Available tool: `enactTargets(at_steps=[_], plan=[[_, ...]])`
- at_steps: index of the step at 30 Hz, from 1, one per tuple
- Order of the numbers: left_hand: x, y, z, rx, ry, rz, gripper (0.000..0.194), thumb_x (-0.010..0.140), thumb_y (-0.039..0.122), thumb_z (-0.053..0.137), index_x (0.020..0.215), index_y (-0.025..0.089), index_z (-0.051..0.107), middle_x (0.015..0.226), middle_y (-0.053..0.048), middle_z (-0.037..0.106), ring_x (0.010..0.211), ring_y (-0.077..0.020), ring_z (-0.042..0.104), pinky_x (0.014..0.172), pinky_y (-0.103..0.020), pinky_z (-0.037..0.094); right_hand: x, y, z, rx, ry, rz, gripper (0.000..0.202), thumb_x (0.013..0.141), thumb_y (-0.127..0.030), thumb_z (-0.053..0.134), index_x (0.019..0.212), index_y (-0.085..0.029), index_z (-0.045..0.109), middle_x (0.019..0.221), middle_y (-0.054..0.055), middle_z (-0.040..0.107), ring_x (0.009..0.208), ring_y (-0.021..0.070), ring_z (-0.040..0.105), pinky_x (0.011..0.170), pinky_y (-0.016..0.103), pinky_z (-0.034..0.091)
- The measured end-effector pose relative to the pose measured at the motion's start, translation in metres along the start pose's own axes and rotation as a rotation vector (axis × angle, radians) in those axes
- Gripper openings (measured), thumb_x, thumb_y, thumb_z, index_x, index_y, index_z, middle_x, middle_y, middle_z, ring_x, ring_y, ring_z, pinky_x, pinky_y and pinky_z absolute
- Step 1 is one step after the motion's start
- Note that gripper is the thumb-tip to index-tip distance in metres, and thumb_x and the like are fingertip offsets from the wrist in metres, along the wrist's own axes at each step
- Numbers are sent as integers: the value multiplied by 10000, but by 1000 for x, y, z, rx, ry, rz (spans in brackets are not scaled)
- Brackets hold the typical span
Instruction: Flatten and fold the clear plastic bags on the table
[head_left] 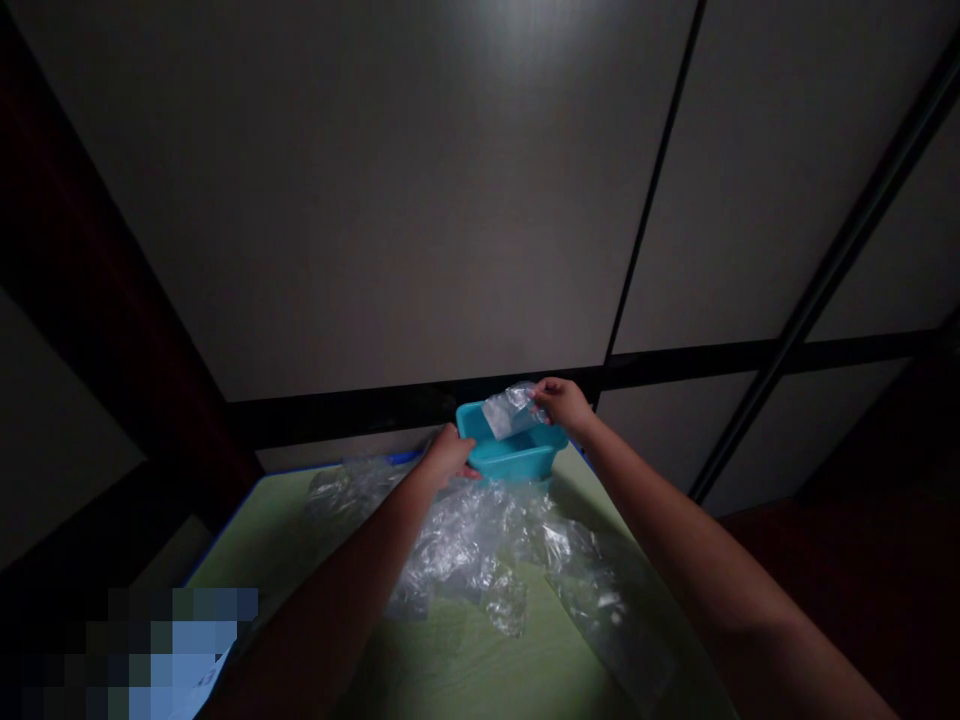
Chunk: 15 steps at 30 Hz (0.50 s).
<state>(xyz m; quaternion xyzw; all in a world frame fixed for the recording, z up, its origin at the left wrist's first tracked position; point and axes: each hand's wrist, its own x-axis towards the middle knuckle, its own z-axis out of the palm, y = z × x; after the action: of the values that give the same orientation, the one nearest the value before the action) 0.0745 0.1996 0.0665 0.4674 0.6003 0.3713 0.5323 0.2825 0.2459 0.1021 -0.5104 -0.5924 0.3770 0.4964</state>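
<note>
A turquoise plastic basket (517, 464) stands at the far end of the table. My left hand (450, 455) grips its left side, with the thumb over the rim and the fingers lower down. Above the basket's opening, my right hand (562, 402) pinches a small clear plastic bag (510, 412), which hangs partly inside the rim. Many more crumpled clear plastic bags (457, 535) lie in a loose heap in front of the basket, some of them under my left forearm. Whether anything is inside the held bag cannot be made out.
The table (480, 665) has a green top with a blue edge. Behind it rises a large panelled cabinet (420, 220) with dark strips. A blue object (405, 457) lies near the table's back edge. A dark red curtain-like strip (112, 270) hangs at left.
</note>
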Motion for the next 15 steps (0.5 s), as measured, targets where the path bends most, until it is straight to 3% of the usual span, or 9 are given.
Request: enactTargets(at_steps=[4,9,12,15], plan=[[-9,-6,4,-78,-10,71,224,854,149,591,1059,172,504,916,-25,581,682,-147,636,565,-298,580,-16,-1,-2,-25,6,-24,235,750,-332,684,657,-207,509,483,-55,577,312,66,401,314,188,299],[-16,-11,8,-155,-57,104,250,821,194,643,1018,184,489,929,-41,593,717,-175,660,577,-316,596,-26,9,10,-189,-17,25,203,793,-297,688,679,-193,556,511,-40,582,365,85,473,387,208,372],[-18,-13,9,-194,-90,115,248,829,228,652,1011,185,488,967,-55,616,739,-180,667,606,-335,601,-23,14,22,-302,-77,88,160,845,-318,666,844,-163,632,757,21,664,601,132,611,562,258,500],[-21,-15,7,-225,-118,117,258,828,247,665,1012,187,494,981,-62,629,762,-189,676,635,-359,602,-17,16,32,-376,-147,144,275,916,-349,577,1129,-175,592,1124,67,616,922,185,622,790,376,537]])
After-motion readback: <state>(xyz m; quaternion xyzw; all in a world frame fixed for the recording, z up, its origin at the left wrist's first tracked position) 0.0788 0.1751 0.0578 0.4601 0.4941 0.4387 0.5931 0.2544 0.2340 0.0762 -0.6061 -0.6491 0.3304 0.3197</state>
